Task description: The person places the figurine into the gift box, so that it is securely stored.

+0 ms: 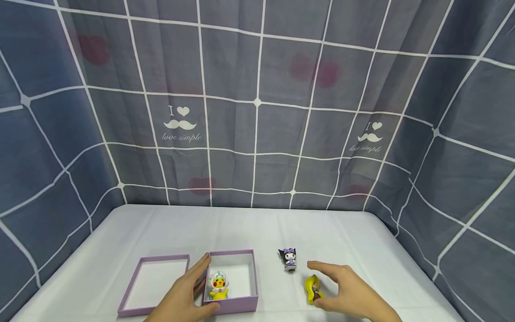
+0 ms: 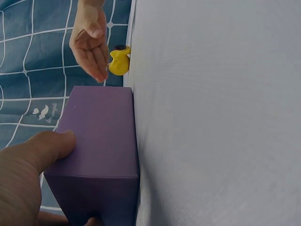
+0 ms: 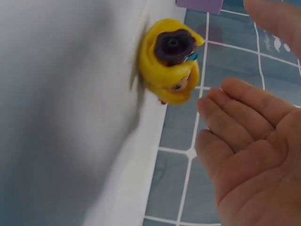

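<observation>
My left hand (image 1: 186, 290) grips the left side of an open purple box (image 1: 243, 305), its thumb at the front wall and fingers at the back corner. Inside the box a yellow figurine (image 1: 219, 286) with red cheeks and a white hood stands at the left. My right hand (image 1: 349, 290) hovers beside a yellow-haired doll figurine (image 1: 312, 288), thumb and fingers spread around it. In the right wrist view the doll seems to lie on its side, its purple skirt (image 3: 174, 47) facing the camera, apart from the fingers (image 3: 225, 117).
A purple-rimmed box lid (image 1: 134, 281) lies left of the box, its white inside up. A small black-and-purple figurine (image 1: 289, 259) stands behind the doll on the white-covered table (image 1: 241, 226). A grey checked curtain (image 1: 229, 125) rises behind and at both sides.
</observation>
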Demonstrator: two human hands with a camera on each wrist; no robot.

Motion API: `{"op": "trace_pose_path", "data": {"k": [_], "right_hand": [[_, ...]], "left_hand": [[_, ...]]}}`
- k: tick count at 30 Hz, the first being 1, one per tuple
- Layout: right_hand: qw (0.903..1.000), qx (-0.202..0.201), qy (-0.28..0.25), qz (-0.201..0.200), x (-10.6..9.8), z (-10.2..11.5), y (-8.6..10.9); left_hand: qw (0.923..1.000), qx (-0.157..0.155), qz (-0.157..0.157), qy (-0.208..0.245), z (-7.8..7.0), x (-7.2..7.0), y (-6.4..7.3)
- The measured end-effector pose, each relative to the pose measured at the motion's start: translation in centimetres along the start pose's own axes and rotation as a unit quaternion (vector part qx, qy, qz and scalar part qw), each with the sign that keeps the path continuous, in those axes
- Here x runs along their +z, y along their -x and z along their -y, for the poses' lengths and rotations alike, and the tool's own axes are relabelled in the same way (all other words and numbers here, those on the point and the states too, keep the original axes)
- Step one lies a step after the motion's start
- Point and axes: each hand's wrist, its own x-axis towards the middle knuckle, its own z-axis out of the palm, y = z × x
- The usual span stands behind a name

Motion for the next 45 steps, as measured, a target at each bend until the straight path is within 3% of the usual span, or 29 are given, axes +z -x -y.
{"op": "trace_pose_path", "data": {"k": [6, 12, 16, 20, 26, 37, 45], "right_hand": [[0.9945, 0.081, 0.019, 0.064, -0.2, -0.3, 0.8], [0.99, 0.11, 0.022, 0.085, -0.2, -0.7, 1.0], [0.9919, 0.095, 0.017, 0.082, 0.0, -1.3, 0.8], [0.9967, 0.057, 0.02, 0.053, 0.3, -1.9, 0.9], [0.9995, 0.015, -0.022, 0.017, 0.9, -2.2, 0.9], [0.9954, 0.053, -0.069, 0.041, 1.2, -2.1, 0.4], [0.9987, 0.022, -0.04, -0.022, 1.5, -1.7, 0.2]], "left_hand": [[1.0, 0.003, -0.003, 0.002, 0.1, 0.0, 0.0], [1.0, 0.0, 0.003, 0.002, -0.1, 0.1, 0.0], [1.0, -0.004, 0.001, -0.002, -0.2, 0.1, 0.0], [0.9999, -0.012, 0.005, 0.006, -0.3, 0.1, 0.0], [0.9998, -0.019, 0.001, -0.005, -0.4, 0.0, 0.0], [0.9999, -0.009, 0.004, 0.003, 0.0, 0.1, 0.0], [0.9999, -0.008, 0.004, 0.01, -0.1, 0.0, 0.1]]}}
